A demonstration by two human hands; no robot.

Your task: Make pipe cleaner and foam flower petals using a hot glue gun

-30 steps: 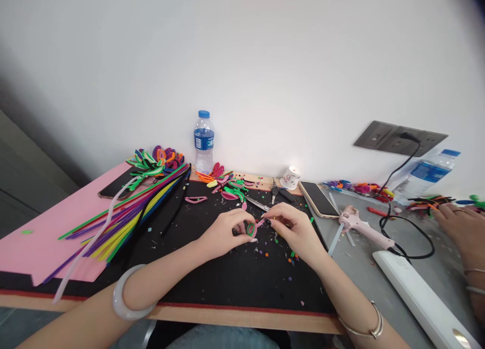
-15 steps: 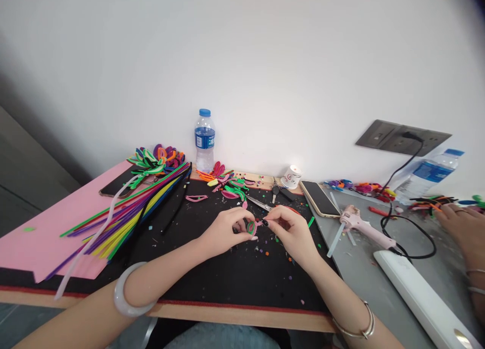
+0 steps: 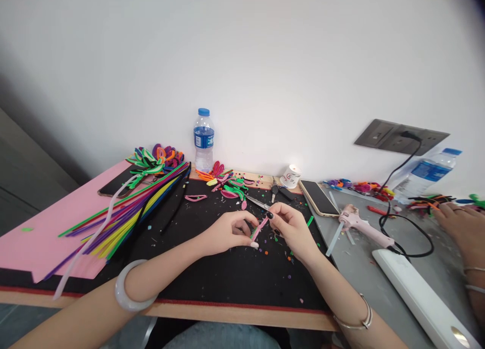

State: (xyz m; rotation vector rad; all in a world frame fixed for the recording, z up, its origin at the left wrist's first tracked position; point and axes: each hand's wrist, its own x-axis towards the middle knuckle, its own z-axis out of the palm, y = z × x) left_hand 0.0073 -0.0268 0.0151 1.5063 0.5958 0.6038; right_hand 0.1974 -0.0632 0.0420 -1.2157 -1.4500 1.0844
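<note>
Centre of frame: a pink pipe cleaner piece [image 3: 259, 228] with a bit of green at its lower end sits between both hands, just above the black mat [image 3: 227, 273]. Left hand [image 3: 231, 231] is curled nearly closed, fingertips pinching the lower end of the piece. Right hand [image 3: 290, 227] is also mostly closed, thumb and forefinger gripping the upper end. Scissors [image 3: 258, 203] lie just behind the hands.

Containers: a water bottle [image 3: 203, 139] upright at the wall, upper centre, blue cap on, partly full. A second bottle [image 3: 426, 175] lies tilted at far right, cap on. A small white cup [image 3: 290, 178] stands near the wall right of centre; contents cannot be told.

Left of centre, a bundle of long pipe cleaners [image 3: 129, 212] lies across a pink sheet [image 3: 41, 233]. Right side: phone [image 3: 318, 198], pink glue gun [image 3: 359, 225]. Another person's hand [image 3: 460, 228] rests at the right edge.
</note>
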